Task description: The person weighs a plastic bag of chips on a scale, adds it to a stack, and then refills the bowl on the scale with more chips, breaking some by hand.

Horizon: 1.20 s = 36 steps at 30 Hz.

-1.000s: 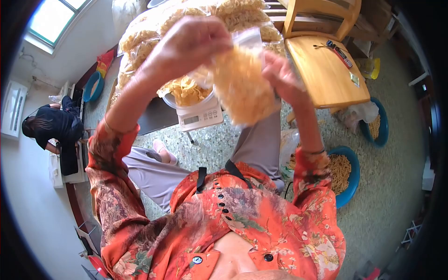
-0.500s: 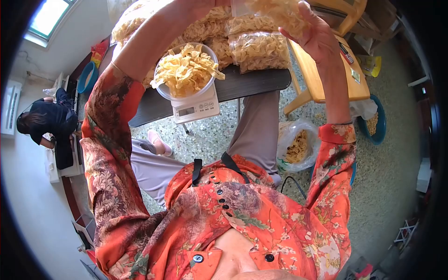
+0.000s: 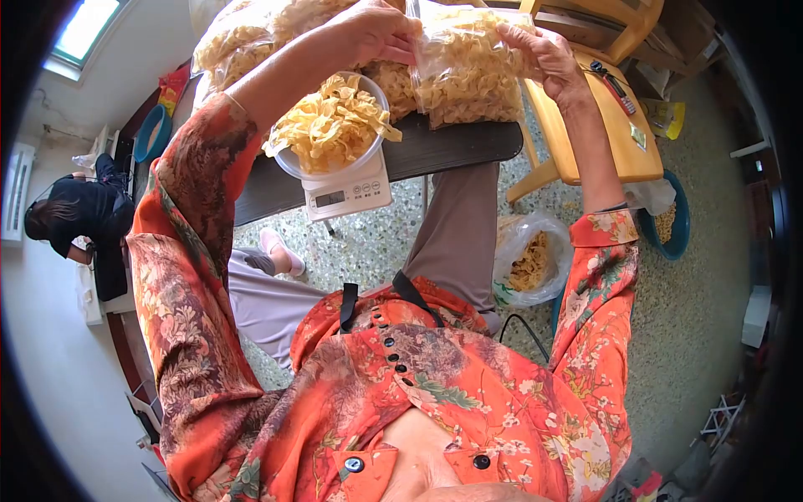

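Observation:
A clear plastic bag of dried pale-yellow flakes [image 3: 468, 71] lies among the filled bags at the table's far right. My left hand [image 3: 375, 32] has its fingers closed at the bag's upper left edge. On the other side, my right hand [image 3: 548, 65] grips the bag's upper right edge, thumb and fingers together. Below my left forearm, a clear round tub [image 3: 288, 159] heaped with loose dried flakes [image 3: 335, 121] sits on a white digital scale [image 3: 351, 192]. Its display is too small to read.
More filled bags [image 3: 242, 50] are piled along the dark table [image 3: 443, 151]. A wooden chair [image 3: 598, 125] holding small items stands right. On the floor are an open bag of flakes [image 3: 531, 259] and a teal basin [image 3: 673, 217]. A person in black [image 3: 84, 213] is at far left.
Both hands have come lower in view, and the bag that was partly out of frame at the top now rests among the others. My left hand has come into view.

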Each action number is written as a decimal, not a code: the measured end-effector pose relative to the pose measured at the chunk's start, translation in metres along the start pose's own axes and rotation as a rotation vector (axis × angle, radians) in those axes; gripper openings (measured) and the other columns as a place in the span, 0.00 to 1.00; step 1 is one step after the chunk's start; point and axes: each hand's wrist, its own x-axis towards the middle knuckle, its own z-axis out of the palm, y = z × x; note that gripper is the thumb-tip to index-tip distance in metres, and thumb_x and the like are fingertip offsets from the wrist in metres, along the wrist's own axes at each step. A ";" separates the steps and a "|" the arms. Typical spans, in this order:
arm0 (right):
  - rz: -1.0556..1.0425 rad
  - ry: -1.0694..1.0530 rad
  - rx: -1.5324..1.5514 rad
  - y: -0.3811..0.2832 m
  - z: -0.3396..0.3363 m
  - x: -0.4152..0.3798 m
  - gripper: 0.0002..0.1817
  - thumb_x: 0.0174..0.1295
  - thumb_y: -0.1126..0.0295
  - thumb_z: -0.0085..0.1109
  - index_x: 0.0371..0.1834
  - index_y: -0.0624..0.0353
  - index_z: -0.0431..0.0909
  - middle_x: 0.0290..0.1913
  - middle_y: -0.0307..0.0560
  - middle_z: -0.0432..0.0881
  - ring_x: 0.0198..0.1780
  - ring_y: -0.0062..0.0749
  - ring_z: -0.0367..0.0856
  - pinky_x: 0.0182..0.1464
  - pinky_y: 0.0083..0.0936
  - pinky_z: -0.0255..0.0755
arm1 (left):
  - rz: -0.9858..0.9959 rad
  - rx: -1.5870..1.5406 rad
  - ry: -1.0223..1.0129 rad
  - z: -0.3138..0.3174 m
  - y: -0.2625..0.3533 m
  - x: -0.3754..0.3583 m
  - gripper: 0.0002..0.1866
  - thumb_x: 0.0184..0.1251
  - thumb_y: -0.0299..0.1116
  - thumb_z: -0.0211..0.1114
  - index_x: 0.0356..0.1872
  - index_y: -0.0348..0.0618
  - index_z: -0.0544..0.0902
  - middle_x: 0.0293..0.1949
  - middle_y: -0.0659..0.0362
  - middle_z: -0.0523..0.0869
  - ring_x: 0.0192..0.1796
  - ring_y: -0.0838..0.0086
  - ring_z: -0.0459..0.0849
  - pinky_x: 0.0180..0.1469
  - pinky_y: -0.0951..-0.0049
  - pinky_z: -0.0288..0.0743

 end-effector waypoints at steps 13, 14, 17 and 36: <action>-0.339 0.022 -0.068 0.021 -0.013 0.028 0.16 0.68 0.66 0.63 0.53 0.65 0.83 0.49 0.41 0.86 0.52 0.24 0.82 0.57 0.26 0.76 | -0.357 -0.402 0.428 0.006 0.012 -0.002 0.10 0.66 0.24 0.61 0.40 0.22 0.80 0.38 0.36 0.84 0.42 0.46 0.88 0.50 0.52 0.86; -0.448 0.041 -0.273 0.017 -0.010 0.024 0.16 0.67 0.66 0.64 0.53 0.64 0.83 0.49 0.40 0.86 0.51 0.24 0.82 0.56 0.25 0.76 | -0.346 -0.445 0.389 0.002 0.008 -0.003 0.10 0.66 0.24 0.61 0.40 0.22 0.81 0.38 0.36 0.84 0.41 0.46 0.88 0.49 0.53 0.86; -0.246 0.140 -0.034 0.027 -0.004 0.029 0.17 0.66 0.64 0.64 0.52 0.65 0.84 0.47 0.39 0.86 0.48 0.23 0.82 0.53 0.24 0.75 | -0.332 -0.383 0.394 0.011 0.012 -0.007 0.10 0.66 0.24 0.63 0.39 0.22 0.81 0.37 0.37 0.85 0.40 0.48 0.89 0.46 0.55 0.87; -0.481 0.230 -0.305 0.038 -0.002 0.024 0.14 0.66 0.64 0.59 0.45 0.62 0.86 0.38 0.37 0.86 0.41 0.19 0.79 0.44 0.24 0.73 | -0.449 -0.109 0.434 0.001 0.006 -0.002 0.12 0.71 0.31 0.67 0.43 0.29 0.82 0.36 0.50 0.86 0.37 0.64 0.91 0.41 0.69 0.90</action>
